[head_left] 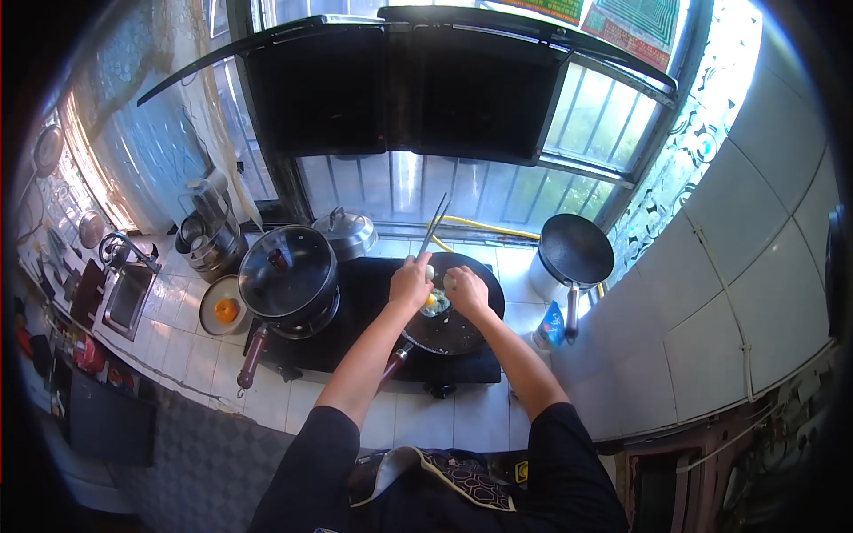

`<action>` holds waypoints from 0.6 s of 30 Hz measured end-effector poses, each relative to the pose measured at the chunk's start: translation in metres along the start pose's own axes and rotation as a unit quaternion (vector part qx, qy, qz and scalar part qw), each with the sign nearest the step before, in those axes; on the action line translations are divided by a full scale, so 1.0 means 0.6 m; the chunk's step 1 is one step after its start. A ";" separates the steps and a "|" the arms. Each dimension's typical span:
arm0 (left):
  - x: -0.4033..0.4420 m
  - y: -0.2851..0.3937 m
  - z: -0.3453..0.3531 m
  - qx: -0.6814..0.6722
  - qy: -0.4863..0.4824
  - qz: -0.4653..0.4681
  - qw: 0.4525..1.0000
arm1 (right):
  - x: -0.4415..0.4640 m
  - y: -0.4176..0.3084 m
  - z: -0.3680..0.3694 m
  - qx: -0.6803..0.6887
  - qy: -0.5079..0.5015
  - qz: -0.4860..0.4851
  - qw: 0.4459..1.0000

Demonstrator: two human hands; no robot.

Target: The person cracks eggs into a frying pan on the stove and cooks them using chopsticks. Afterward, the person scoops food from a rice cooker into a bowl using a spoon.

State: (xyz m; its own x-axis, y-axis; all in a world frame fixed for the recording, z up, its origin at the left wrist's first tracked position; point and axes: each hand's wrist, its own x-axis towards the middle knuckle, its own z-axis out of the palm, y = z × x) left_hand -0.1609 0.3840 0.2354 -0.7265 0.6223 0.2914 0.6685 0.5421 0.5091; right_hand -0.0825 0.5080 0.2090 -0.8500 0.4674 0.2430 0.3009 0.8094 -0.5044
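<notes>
Nearest to me is the apron [471, 475], dark cloth with a pattern of angular outlines, and beyond it two bare forearms reach over the round frying pan [458, 333]. The pan's brown handle [395, 360] points back toward the person, and its dark cooking surface is flecked with small pale bits.

Above the pan, the left hand [410, 284] has its fingers closed around the slim, hard chopsticks [434, 224], which slant up past the pan's far edge; a pale, smooth, curved piece of eggshell [430, 272] is also at those fingers. The right hand [467, 291] is just beside it, fingers curled in on another pale shell piece [450, 282]. Between and below the hands, the egg [432, 302], yellow yolk and glossy clear white, is in the pan.

Left of the pan, on the same flat black stove [360, 289], stands a wok under a domed glass lid [289, 266]; farther left, a round plate [205, 318] holds a smooth orange item [226, 310]. Right of the pan are a crinkled blue packet [552, 325] and, beyond it, a dark saucepan [576, 249]. Behind the pan runs a yellow hose [506, 230], with the barred window [444, 191] past it.
</notes>
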 end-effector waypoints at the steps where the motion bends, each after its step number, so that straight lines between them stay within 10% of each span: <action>1: 0.000 0.004 -0.005 0.000 0.003 0.002 1.000 | -0.002 -0.001 -0.005 0.003 0.019 -0.003 1.000; 12: -0.029 0.010 -0.012 0.006 0.016 0.002 1.000 | -0.024 0.021 -0.006 -0.004 -0.035 0.047 0.998; 18: -0.036 0.018 -0.021 0.004 0.021 0.002 1.000 | -0.011 0.012 -0.007 -0.005 0.113 0.014 0.993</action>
State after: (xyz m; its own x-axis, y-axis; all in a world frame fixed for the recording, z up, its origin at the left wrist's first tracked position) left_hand -0.1399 0.3690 0.2447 -0.7293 0.6009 0.3272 0.6729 0.5435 0.5017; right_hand -0.0731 0.5124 0.2070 -0.7226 0.5572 0.4092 0.3285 0.7975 -0.5060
